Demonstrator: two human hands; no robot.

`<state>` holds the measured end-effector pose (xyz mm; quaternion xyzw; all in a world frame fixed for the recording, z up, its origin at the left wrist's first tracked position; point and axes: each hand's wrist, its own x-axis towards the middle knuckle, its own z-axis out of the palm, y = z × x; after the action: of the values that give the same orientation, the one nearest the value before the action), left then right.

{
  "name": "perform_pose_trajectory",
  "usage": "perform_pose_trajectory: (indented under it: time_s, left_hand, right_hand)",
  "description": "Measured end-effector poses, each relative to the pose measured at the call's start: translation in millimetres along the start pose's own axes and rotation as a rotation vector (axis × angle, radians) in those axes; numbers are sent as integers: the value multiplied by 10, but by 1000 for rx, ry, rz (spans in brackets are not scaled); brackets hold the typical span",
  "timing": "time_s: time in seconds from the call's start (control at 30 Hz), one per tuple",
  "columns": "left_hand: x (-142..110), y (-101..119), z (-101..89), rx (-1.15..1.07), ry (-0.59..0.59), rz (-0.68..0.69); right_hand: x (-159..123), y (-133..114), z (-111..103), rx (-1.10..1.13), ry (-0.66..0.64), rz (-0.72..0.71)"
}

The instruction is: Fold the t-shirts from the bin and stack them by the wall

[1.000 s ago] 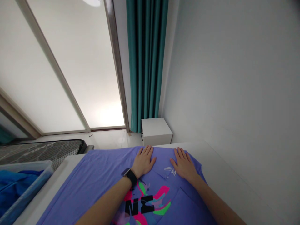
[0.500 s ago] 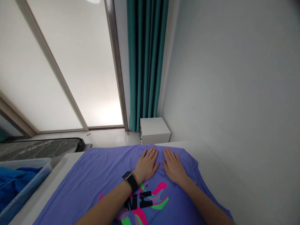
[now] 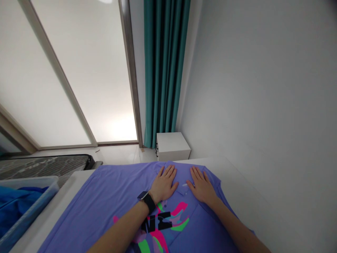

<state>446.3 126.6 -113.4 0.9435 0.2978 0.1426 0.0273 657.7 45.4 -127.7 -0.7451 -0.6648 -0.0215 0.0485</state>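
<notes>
A purple T-shirt point(image 3: 105, 196) lies spread over a white table, with a pink, green and black print on it. My left hand point(image 3: 163, 183) rests flat on the shirt near its far edge, fingers stretched out; a black watch point(image 3: 147, 202) is on that wrist. To its right, my right hand point(image 3: 202, 185) presses flat on the same cloth, fingers slightly spread. Between the two hands a small white mark and a little fold show on the fabric. Both forearms cover part of the print.
A clear plastic bin point(image 3: 28, 207) with blue cloth point(image 3: 21, 200) in it stands at the left. The white table point(image 3: 244, 196) runs along the wall at the right. Beyond are a small white cabinet point(image 3: 173, 142), a green curtain point(image 3: 165, 70) and frosted sliding doors point(image 3: 105, 88).
My right hand has slid to the right across the shirt, widening the gap between the hands and uncovering the white mark. My left hand has stayed nearly in place.
</notes>
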Motion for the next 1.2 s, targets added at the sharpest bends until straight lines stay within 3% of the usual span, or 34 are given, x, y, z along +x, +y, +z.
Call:
perform_pose_trajectory:
  time_s: [0.2,0.4,0.5,0.67,0.83,1.0,1.1,1.2]
  left_hand:
    - [-293,-82,-168,9,-6,16]
    - [-911,-494,-382,34,-33,-109]
    - [-1231,-743,-429,59,-45,-195]
    - [-1592,-981,-483,74,-52,-321]
    - [-1745,-920,-569,82,-71,-406]
    - [-1785,-849,-590,80,-57,-432]
    - [-1723,-976,-649,89,-46,-462]
    - [-1640,-1236,-725,116,-50,-509]
  right_hand:
    - [22,25,38,13,-33,7]
    - [6,12,-3,4,-17,3]
    - [0,-217,-79,42,-9,-52]
    - [111,-880,-144,94,-81,-162]
    - [257,-1302,-75,89,-126,-152]
    - [259,-1306,28,57,-89,-173]
    - [241,-1273,62,46,-85,-183]
    - [241,-1264,89,29,-81,-182]
